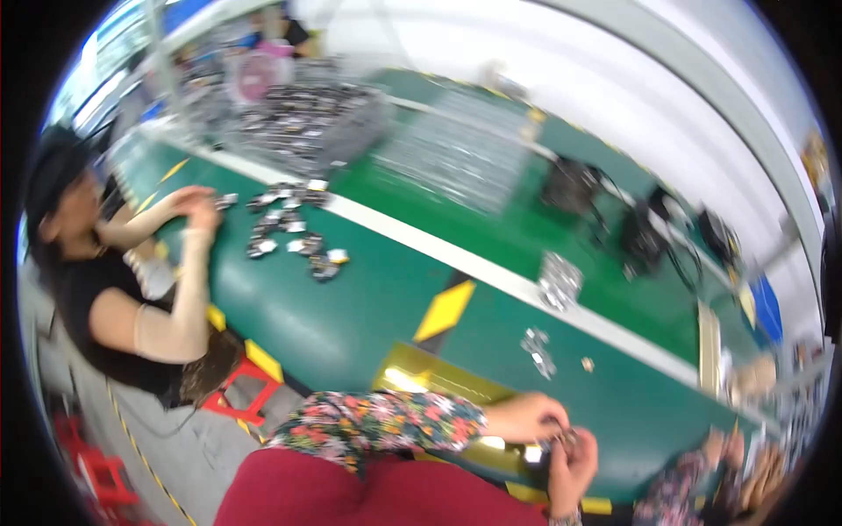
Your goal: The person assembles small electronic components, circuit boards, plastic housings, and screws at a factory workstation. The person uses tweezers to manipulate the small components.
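My left hand (531,415) reaches in from the left in a floral sleeve. Its fingertips meet those of my right hand (574,472) over the near edge of the green table. Between them the two hands pinch a small dark, metallic part (567,436); blur and fingers hide its exact kind. Under my left forearm lies a shiny yellow sheet (456,382). Just beyond my hands are a few small silver pieces (538,353) and a tiny copper-coloured piece (588,364).
A clear bag of silvery parts (560,280) lies by the white rail (438,248). Several small black-and-silver assemblies (289,221) are scattered near a co-worker (114,280) on the left. Behind stand a loaded grey tray (303,131) and black devices with cables (645,230). Another person's hands (724,449) show at lower right.
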A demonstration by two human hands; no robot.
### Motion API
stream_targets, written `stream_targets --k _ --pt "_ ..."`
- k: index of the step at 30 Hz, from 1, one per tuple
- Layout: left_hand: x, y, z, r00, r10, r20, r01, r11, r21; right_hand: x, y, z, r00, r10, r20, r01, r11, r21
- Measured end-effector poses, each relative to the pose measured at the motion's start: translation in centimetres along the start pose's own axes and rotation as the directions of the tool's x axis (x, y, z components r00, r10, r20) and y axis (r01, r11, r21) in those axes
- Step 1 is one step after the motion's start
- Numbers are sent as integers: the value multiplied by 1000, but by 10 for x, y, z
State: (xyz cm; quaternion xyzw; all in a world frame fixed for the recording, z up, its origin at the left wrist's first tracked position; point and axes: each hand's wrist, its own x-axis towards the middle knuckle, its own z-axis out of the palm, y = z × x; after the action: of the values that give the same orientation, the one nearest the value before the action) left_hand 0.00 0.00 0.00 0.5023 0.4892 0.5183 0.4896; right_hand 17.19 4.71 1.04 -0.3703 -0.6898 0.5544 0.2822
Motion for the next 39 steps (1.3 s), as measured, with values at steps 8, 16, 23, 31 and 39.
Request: stream_targets --k 8,16,23,31,39 --pt "-62 60 -120 899 342 -274 -70 730 680 10 -22 -75 916 -355 -187 71 602 -795" --pt "-170 46 -258 541 376 -752 769 140 623 36 -45 -26 835 -547 -62 279 518 -809" --pt "-192 24 -373 161 389 -907 948 194 251 55 -28 34 842 -498 210 472 488 -734" --pt "-191 58 -380 -183 108 -977 927 349 -135 56 -23 32 830 -524 193 488 512 -707" --pt "-193 46 -362 -78 243 -967 943 332 7 60 -28 36 805 -566 179 532 555 -640"
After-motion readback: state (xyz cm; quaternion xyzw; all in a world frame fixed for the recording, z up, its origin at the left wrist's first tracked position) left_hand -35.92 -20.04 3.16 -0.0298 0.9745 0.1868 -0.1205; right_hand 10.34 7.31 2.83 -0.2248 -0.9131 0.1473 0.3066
